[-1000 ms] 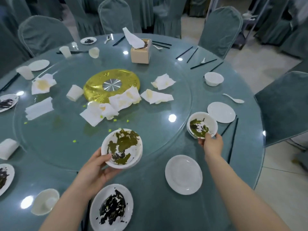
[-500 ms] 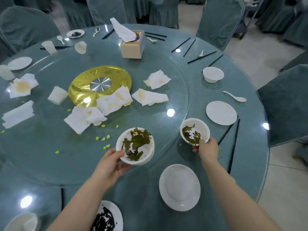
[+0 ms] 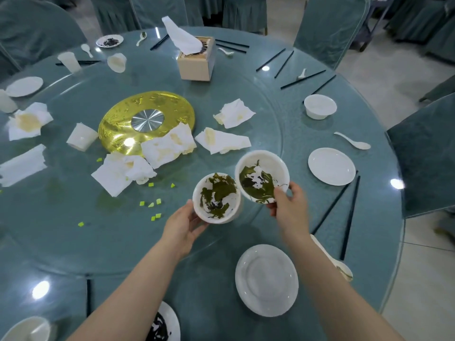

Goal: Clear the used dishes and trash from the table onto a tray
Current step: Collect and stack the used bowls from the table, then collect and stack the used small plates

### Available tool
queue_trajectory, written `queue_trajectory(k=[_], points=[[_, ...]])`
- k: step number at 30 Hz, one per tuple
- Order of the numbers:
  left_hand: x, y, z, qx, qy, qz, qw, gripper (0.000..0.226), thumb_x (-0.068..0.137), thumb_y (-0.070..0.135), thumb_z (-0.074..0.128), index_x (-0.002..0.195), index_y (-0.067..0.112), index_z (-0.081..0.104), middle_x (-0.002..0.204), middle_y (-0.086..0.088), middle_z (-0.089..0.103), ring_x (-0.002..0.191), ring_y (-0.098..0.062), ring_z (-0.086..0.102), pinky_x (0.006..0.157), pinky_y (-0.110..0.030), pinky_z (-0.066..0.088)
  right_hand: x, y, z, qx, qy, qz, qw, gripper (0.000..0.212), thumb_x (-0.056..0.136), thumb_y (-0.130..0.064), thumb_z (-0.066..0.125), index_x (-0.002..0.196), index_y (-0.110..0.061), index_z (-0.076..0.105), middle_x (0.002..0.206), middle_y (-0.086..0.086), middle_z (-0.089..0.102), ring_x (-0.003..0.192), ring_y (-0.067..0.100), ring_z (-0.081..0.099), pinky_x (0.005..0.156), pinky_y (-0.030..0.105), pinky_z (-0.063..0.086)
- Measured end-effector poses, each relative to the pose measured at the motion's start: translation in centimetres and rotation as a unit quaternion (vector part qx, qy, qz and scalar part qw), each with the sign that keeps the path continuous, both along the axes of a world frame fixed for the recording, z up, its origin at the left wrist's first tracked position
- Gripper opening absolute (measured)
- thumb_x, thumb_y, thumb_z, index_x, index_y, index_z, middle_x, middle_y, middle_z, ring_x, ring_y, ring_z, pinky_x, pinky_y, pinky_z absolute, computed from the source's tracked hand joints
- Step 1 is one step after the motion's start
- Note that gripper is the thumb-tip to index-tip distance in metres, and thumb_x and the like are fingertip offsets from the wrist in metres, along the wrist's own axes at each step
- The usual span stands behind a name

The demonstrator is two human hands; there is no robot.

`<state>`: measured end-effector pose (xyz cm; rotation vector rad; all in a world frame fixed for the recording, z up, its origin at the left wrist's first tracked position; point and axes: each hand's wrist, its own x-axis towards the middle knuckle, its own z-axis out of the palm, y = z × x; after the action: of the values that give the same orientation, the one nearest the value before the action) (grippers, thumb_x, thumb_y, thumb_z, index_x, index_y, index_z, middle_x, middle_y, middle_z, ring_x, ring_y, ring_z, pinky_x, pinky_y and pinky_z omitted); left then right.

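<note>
1. Left hand (image 3: 183, 223) grips soiled left bowl (image 3: 217, 198) above the table (image 3: 283, 114).
2. Right hand (image 3: 289, 205) pinches tilted right bowl (image 3: 261, 176); the rims touch.

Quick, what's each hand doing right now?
Left hand: holding a white bowl smeared with green leftovers.
Right hand: holding a second dirty bowl, tilted beside the first.

On the table I count two bowls with green leftovers (image 3: 216, 196) (image 3: 261, 177), one clean bowl (image 3: 320, 106), three clean white plates (image 3: 267, 279) (image 3: 331, 166) (image 3: 24, 86), one tissue box (image 3: 196, 60), and one golden disc (image 3: 146, 123).
</note>
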<state>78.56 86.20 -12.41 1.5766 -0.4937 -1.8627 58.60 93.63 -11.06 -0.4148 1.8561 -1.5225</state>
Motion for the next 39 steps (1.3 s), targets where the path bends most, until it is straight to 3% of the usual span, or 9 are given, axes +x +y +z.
queue_trajectory(k=[4, 7, 11, 16, 19, 23, 28, 34, 39], points=[[1.6, 0.3, 0.2, 0.004, 0.031, -0.019, 0.999, 0.043, 0.101, 0.044, 0.033, 0.115, 0.011, 0.057, 0.110, -0.015, 0.065, 0.103, -0.027, 0.062, 0.078, -0.040, 0.051, 2.4, -1.0, 1.1, -0.038, 0.043, 0.083, 0.995, 0.019, 0.095, -0.023, 0.052, 0.093, -0.042, 0.052, 0.076, -0.010, 0.070, 0.056, -0.002, 0.063, 0.046, 0.011, 0.044], [3.1, 0.6, 0.2, 0.003, 0.027, -0.010, 1.000, 0.043, 0.101, 0.044, 0.034, 0.119, 0.012, 0.055, 0.112, -0.014, 0.063, 0.101, -0.026, 0.060, 0.078, -0.037, 0.049, 3.7, -1.6, 0.6, -0.006, 0.083, 0.155, 0.984, 0.016, 0.095, -0.025, 0.052, 0.105, -0.037, 0.054, 0.077, -0.009, 0.069, 0.063, 0.003, 0.066, 0.049, 0.015, 0.048], [5.2, 1.3, 0.1, 0.010, 0.019, 0.010, 1.000, 0.039, 0.101, 0.038, 0.037, 0.121, 0.009, 0.055, 0.116, -0.014, 0.062, 0.101, -0.028, 0.060, 0.086, -0.038, 0.046, 4.4, -2.0, -1.0, 0.085, 0.189, 0.178, 0.962, 0.033, 0.094, -0.026, 0.052, 0.126, -0.031, 0.047, 0.079, -0.005, 0.066, 0.068, 0.009, 0.064, 0.056, 0.024, 0.050], [6.9, 1.9, 0.6, 0.004, 0.029, 0.013, 0.999, 0.031, 0.100, 0.028, 0.041, 0.118, 0.008, 0.056, 0.115, -0.015, 0.061, 0.099, -0.027, 0.060, 0.088, -0.038, 0.045, 4.3, -3.0, -2.2, 0.143, 0.340, 0.191, 0.910, 0.048, 0.099, -0.024, 0.041, 0.144, -0.032, 0.029, 0.120, 0.004, 0.047, 0.097, 0.015, 0.048, 0.080, 0.028, 0.039], [7.6, 2.2, 1.2, -0.004, 0.030, 0.009, 0.999, 0.025, 0.099, 0.023, 0.043, 0.114, 0.008, 0.057, 0.111, -0.014, 0.063, 0.097, -0.026, 0.061, 0.087, -0.037, 0.045, 4.6, -3.6, -2.4, 0.156, 0.387, 0.244, 0.875, 0.051, 0.099, -0.018, 0.035, 0.148, -0.030, 0.024, 0.132, 0.002, 0.041, 0.116, 0.020, 0.044, 0.095, 0.037, 0.045], [9.0, 2.9, 2.1, -0.015, 0.037, 0.013, 0.999, 0.019, 0.098, 0.019, 0.044, 0.104, 0.011, 0.060, 0.100, -0.010, 0.065, 0.089, -0.022, 0.063, 0.081, -0.033, 0.049, 5.1, -3.4, -2.6, 0.133, 0.361, 0.253, 0.888, 0.050, 0.099, -0.029, 0.036, 0.148, -0.025, 0.023, 0.132, 0.005, 0.044, 0.117, 0.023, 0.046, 0.098, 0.041, 0.043], [11.3, 5.2, 3.0, -0.033, 0.044, 0.019, 0.998, 0.019, 0.098, 0.018, 0.042, 0.102, 0.013, 0.059, 0.099, -0.009, 0.067, 0.088, -0.022, 0.063, 0.081, -0.031, 0.049, 5.9, 0.4, -2.4, 0.061, 0.262, 0.197, 0.943, 0.042, 0.099, -0.035, 0.038, 0.137, -0.019, 0.040, 0.127, -0.004, 0.051, 0.120, 0.017, 0.049, 0.095, 0.030, 0.040], [14.9, 9.1, 3.1, -0.036, 0.056, 0.017, 0.998, 0.018, 0.097, 0.019, 0.044, 0.104, 0.014, 0.060, 0.093, -0.007, 0.070, 0.088, -0.022, 0.063, 0.082, -0.032, 0.048, 4.0, 9.4, -5.5, 0.226, 0.300, 0.192, 0.907, 0.020, 0.088, -0.018, 0.057, 0.108, -0.014, 0.060, 0.114, 0.009, 0.059, 0.101, 0.023, 0.056, 0.085, 0.030, 0.042], [18.1, 12.3, 1.7, -0.025, 0.047, 0.022, 0.998, 0.019, 0.097, 0.020, 0.045, 0.104, 0.015, 0.062, 0.083, -0.003, 0.074, 0.084, -0.020, 0.065, 0.082, -0.033, 0.049, 4.1, 15.0, -7.0, 0.318, 0.267, 0.101, 0.904, 0.041, 0.079, -0.027, 0.071, 0.107, -0.006, 0.051, 0.111, 0.015, 0.057, 0.099, 0.033, 0.056, 0.080, 0.038, 0.045]])
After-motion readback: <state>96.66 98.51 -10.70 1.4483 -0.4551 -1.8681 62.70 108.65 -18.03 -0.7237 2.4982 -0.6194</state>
